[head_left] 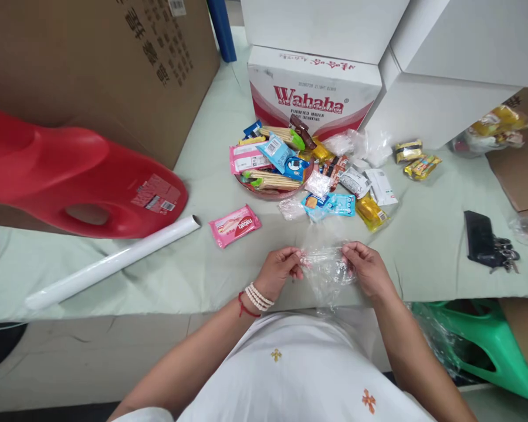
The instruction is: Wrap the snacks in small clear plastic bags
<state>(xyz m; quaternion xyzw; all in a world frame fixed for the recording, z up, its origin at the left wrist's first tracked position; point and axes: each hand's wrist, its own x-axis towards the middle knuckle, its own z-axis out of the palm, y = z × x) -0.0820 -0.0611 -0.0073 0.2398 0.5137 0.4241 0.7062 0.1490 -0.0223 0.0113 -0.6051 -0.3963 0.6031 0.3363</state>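
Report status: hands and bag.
Left hand and right hand pinch clear bag at top. Bag held over table edge. Snack pile beyond; nothing in the way.

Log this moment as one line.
left hand: pinches bag edge | right hand: pinches bag edge | bag: clear, held at table edge | snack pile: beyond hands, untouched

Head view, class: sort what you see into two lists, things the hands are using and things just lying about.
In use: clear bag, pinched between left hand and right hand.
Lying about: snack pile, pink packet, red jug, white roll, key case, water carton.
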